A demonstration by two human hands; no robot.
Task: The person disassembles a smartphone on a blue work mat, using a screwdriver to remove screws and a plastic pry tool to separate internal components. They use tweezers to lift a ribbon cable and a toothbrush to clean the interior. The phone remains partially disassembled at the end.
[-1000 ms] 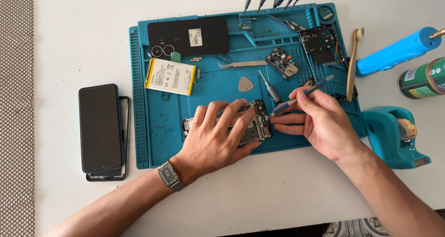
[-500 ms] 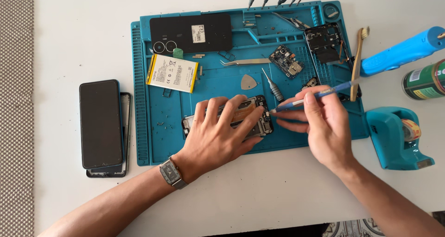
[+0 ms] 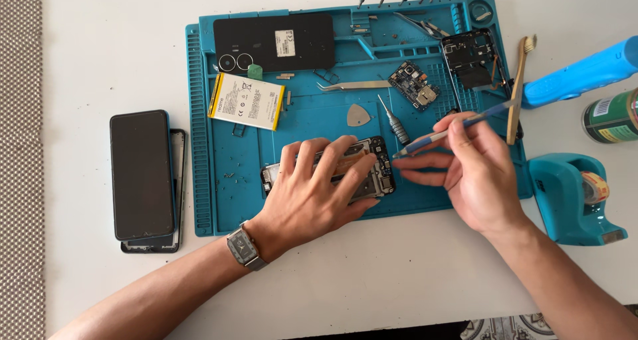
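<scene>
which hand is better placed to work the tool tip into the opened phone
Right, probably. The right hand already pinches the thin blue tool, whose tip sits just off the opened phone. The left hand lies flat across the phone, pinning it.

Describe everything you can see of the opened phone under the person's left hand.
The opened phone lies flat, back cover off, near the front edge of the blue work mat. Dark inner parts and metal shielding show at its right end. The left hand is spread flat over it, hiding its middle. The right hand holds a thin blue tool beside it.
</scene>
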